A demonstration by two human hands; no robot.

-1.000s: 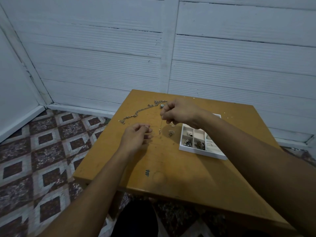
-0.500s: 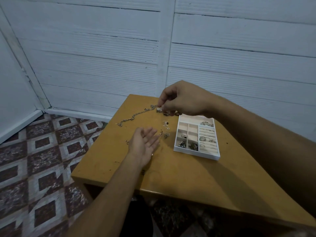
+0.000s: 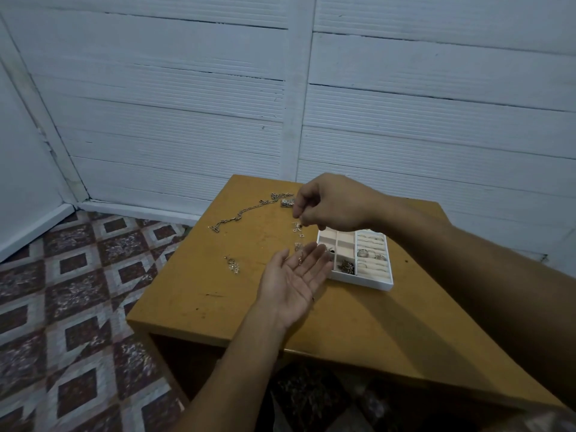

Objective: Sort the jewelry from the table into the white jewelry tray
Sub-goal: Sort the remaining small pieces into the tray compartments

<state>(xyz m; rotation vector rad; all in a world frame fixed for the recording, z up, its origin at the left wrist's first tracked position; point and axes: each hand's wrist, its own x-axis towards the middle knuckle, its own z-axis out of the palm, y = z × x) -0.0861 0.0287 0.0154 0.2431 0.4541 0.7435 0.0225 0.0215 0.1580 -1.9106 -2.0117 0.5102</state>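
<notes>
The white jewelry tray (image 3: pixel 363 282) sits on the table (image 3: pixel 212 285) toward its right side, with rings (image 3: pixel 369 254) slotted in its right-hand rolls and dark bits in the small near compartments. To its left, loose jewelry lies on the wood: a long chain (image 3: pixel 246 211) curving toward the far edge, a few small loops (image 3: pixel 298 229) just beside the tray's far corner, and another small cluster (image 3: pixel 232 265) well apart on the left. The left hand (image 3: pixel 294 283) hovers palm up just beside the tray's left wall, its fingers (image 3: pixel 314 260) straight and slightly spread; a tiny piece seems to rest on them (too small to name). The right hand (image 3: pixel 335 204) hangs above the loops, its fingers (image 3: pixel 301 210) curled with the tips drawn together toward the thumb; whether they pinch anything cannot be told
</notes>
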